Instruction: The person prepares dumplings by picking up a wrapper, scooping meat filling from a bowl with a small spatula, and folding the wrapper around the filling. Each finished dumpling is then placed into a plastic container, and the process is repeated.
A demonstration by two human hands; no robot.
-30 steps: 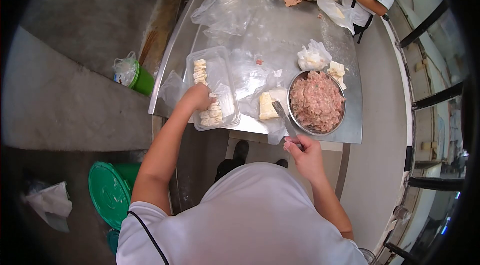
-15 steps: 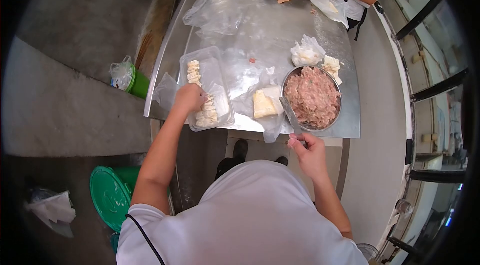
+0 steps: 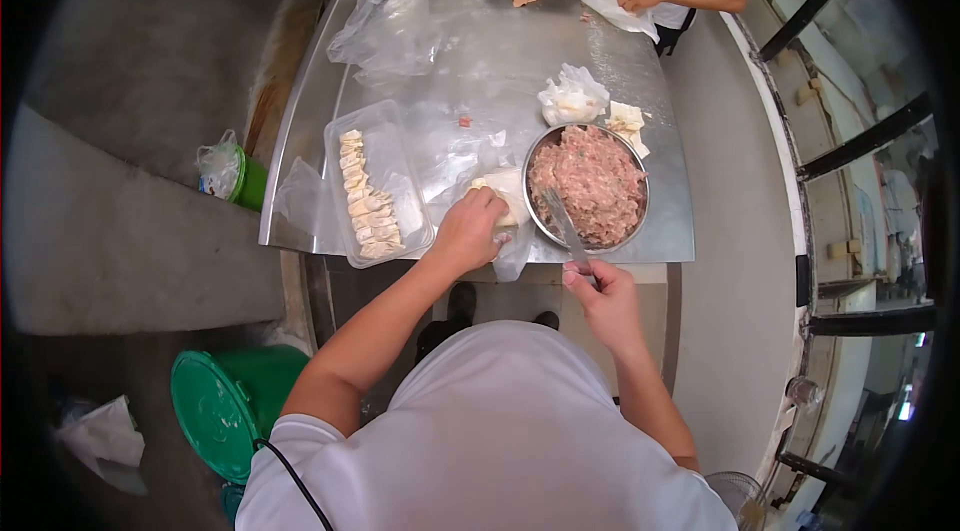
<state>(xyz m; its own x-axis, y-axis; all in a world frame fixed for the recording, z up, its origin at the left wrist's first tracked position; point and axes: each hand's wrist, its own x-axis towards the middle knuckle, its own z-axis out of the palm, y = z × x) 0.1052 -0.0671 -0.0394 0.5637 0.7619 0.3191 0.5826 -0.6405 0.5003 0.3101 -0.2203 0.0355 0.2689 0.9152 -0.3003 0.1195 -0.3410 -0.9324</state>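
The left hand (image 3: 472,229) is now working away from the clear rectangular plastic tray (image 3: 394,153) on the left, where it was reaching half a second ago, and is coming down on the pale yellow stack of thin dough sheets (image 3: 509,193) just left of the bowl. Its fingers are curling over the stack's near left part, but their tips are hiding beneath the hand, so I cannot tell whether they are pinching a sheet or only resting on the pile. With that hand gone, the long row of pale folded dough pieces (image 3: 366,196) is showing whole, lying along the tray from far end to near; the work is seemingly turning from the tray to the sheets. Over on the right, the right hand (image 3: 603,299) is keeping thumb and fingers pinched on the near end of a narrow flat metal blade (image 3: 566,224), and the blade's far end is now reaching across the round steel bowl (image 3: 528,199) to the heaped pink minced meat (image 3: 590,181), perhaps touching it, though the contact is too small to judge. Blade and meat are thus meeting, or nearly so, as the other hand is attending to the stack.
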